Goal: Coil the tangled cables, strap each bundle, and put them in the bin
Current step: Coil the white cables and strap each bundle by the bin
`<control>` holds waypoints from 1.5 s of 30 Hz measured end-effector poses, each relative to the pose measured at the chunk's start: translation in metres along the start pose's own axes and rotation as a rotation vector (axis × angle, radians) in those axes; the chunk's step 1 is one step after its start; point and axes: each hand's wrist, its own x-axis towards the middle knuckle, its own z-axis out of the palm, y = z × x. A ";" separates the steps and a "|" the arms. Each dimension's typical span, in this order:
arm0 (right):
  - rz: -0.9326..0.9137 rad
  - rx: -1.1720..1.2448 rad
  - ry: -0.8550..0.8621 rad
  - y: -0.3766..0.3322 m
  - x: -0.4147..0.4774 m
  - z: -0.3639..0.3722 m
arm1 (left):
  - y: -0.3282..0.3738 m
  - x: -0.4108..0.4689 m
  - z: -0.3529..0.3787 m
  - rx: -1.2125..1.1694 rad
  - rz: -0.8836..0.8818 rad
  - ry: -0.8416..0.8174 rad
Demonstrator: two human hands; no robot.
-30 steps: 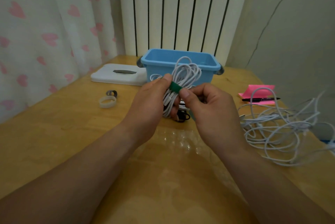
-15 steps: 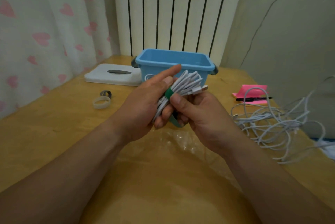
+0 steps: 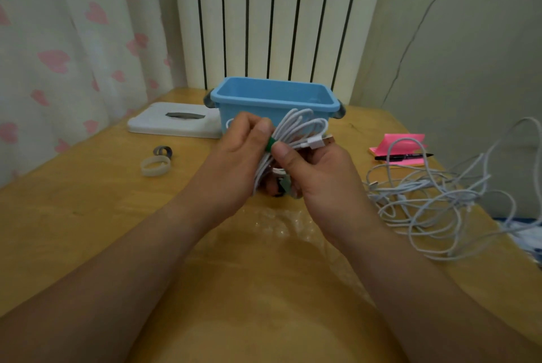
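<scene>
A coiled white cable bundle is held above the middle of the table, just in front of the blue bin. The bundle is gripped from the left by the left hand, whose fingers are curled round the coil at a green strap. From the right it is pinched by the right hand: the thumb is pressed against the strap and the other fingers are closed beneath the coil. Whether the strap is fully fastened cannot be told. A white plug is seen sticking out to the right of the bundle, above the right hand.

The bin is stood at the middle of the far edge of the table. A heap of tangled cables is spread along the right edge. Pink sticky notes with a black pen laid across them are placed near the far right corner. Toward the left edge, a white strap loop and a grey strap loop are laid just beside each other. A flat white lid is laid just left of the bin.
</scene>
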 end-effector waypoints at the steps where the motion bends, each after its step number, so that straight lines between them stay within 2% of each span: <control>1: 0.014 0.001 0.038 0.000 0.001 -0.001 | -0.003 0.000 0.002 0.026 0.040 0.013; 5: 0.119 0.039 0.105 -0.001 0.002 -0.005 | -0.018 -0.001 0.009 0.353 0.204 -0.044; 8: 0.191 0.017 0.123 -0.001 0.001 -0.002 | -0.022 0.000 0.008 0.494 0.275 0.037; 13: 0.257 -0.003 0.166 0.004 0.003 -0.005 | -0.023 0.003 0.005 0.595 0.362 0.041; 21: 0.335 0.035 0.109 0.006 0.007 -0.008 | -0.025 0.006 0.005 0.689 0.331 -0.020; 29: 0.435 0.078 0.175 0.008 0.008 -0.008 | -0.025 0.003 0.008 0.836 0.345 -0.056; 35: 0.506 0.098 0.138 0.005 0.008 -0.012 | -0.028 0.006 0.005 0.788 0.326 -0.055; 39: 0.426 -0.029 0.113 0.007 0.008 -0.009 | -0.032 0.007 0.005 0.702 0.269 0.005; 42: 0.335 -0.263 0.213 0.008 0.007 -0.003 | -0.030 0.007 0.011 0.664 0.231 0.067; 45: 0.246 -0.255 0.260 0.006 0.007 0.002 | -0.027 0.008 0.011 0.547 0.191 0.129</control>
